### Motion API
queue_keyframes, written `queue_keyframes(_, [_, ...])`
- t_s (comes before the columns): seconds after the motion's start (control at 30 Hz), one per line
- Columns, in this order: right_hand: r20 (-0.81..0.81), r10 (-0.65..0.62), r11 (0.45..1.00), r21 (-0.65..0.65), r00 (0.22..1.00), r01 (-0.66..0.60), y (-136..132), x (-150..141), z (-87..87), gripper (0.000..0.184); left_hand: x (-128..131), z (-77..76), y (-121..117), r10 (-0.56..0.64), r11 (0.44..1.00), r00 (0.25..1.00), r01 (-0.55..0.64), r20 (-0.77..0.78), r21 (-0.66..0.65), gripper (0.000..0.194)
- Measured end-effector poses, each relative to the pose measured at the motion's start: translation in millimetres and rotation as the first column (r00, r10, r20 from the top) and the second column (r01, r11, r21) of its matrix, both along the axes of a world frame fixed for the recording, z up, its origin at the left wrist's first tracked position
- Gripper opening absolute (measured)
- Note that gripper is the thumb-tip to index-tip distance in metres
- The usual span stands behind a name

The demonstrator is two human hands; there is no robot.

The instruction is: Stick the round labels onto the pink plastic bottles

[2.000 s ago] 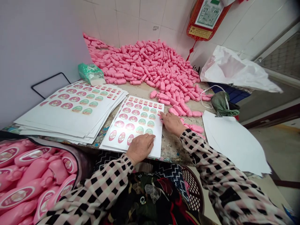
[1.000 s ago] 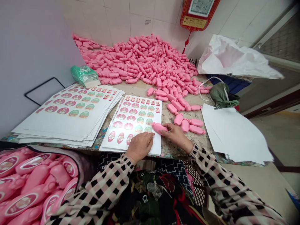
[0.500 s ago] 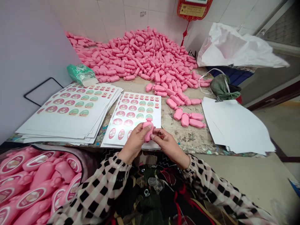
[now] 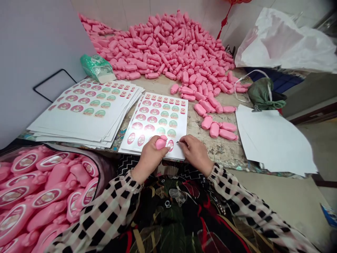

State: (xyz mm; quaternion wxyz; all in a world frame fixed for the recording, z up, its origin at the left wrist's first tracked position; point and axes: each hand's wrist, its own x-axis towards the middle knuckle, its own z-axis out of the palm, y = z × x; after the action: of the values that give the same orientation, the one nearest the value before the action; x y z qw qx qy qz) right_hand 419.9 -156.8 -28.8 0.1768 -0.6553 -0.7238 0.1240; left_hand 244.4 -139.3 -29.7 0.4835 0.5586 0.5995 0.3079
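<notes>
My left hand is wrapped round a small pink plastic bottle over the lower part of the sticker sheet. An oval pink sticker lies on the sheet just right of the bottle. My right hand rests on the sheet's lower right edge with its fingers pinched together. A tiny dark tip shows at those fingertips, too small to name. Rows of round pink and green stickers cover the rest of the sheet, and my left hand hides some of the bottom row.
A heap of unlabelled pink bottles fills the table's back. At left are a stack of sticker sheets, a green tissue pack and a bag of labelled bottles. White backing sheets and a green cloth pouch stand right.
My right hand brought a pink bottle from the right over to my left hand, which took it. The right hand has since let go and moved down to the sheet's edge. The view has tilted down.
</notes>
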Motion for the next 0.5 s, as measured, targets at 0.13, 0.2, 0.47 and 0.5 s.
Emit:
queue_keyframes(0.13, [0.124,0.010,0.999,0.045,0.992,-0.015,7,-4,0.0,0.018,0,-1.9,0,-0.059,0.991,0.952,0.093,-0.301,0.097,0.026])
queue_keyframes(0.2, [0.165,0.024,0.998,0.047,0.986,-0.032,11,-5,0.0,0.019,0,-0.2,1,-0.095,0.984,0.900,0.150,-0.426,0.099,0.024])
queue_keyframes(0.47, [0.204,0.121,0.992,0.016,0.972,-0.126,14,-5,0.4,0.022,2,4.2,3,-0.153,0.974,0.837,0.219,-0.525,0.065,0.024])
queue_keyframes(0.5, [0.206,0.124,0.992,0.013,0.971,-0.129,14,-5,0.4,0.022,2,4.2,3,-0.150,0.974,0.844,0.214,-0.516,0.067,0.024])
